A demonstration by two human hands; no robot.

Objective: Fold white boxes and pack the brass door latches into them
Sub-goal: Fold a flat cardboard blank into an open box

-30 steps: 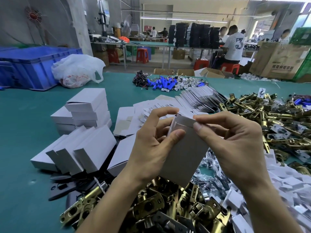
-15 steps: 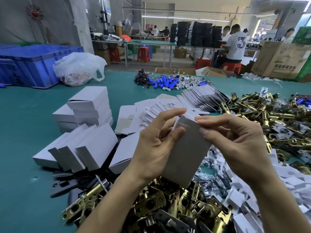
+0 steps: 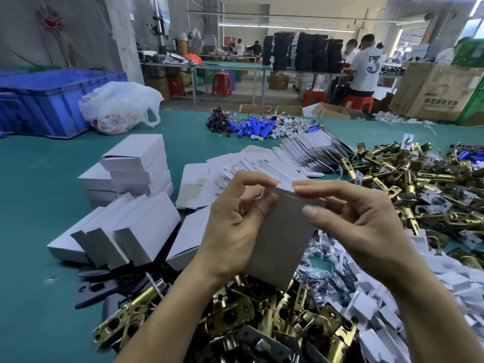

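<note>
Gripping white box [image 3: 280, 237] with left hand [image 3: 235, 226]: thumb laid across the grey near face, index finger curled over the top edge. Pinching the top right edge of the same box with right hand [image 3: 366, 226]: thumb on the near face, other fingers behind. Held up roughly on end, slightly tilted, low corner over the near brass latches [image 3: 262, 318]; cannot tell if touching them. Left of the hands on green table [image 3: 39, 205]: stacked folded boxes [image 3: 131, 163], and just in front a leaning row of boxes [image 3: 125, 231]. Behind the hands: fanned flat box blanks [image 3: 301, 153]. Right: second latch heap [image 3: 419, 179]. Lower right: small white card pieces [image 3: 379, 310] beside clear plastic bags [image 3: 327, 258]. Far side: blue cylinders [image 3: 251, 127], white plastic bag [image 3: 117, 106], blue crate [image 3: 47, 100]
</note>
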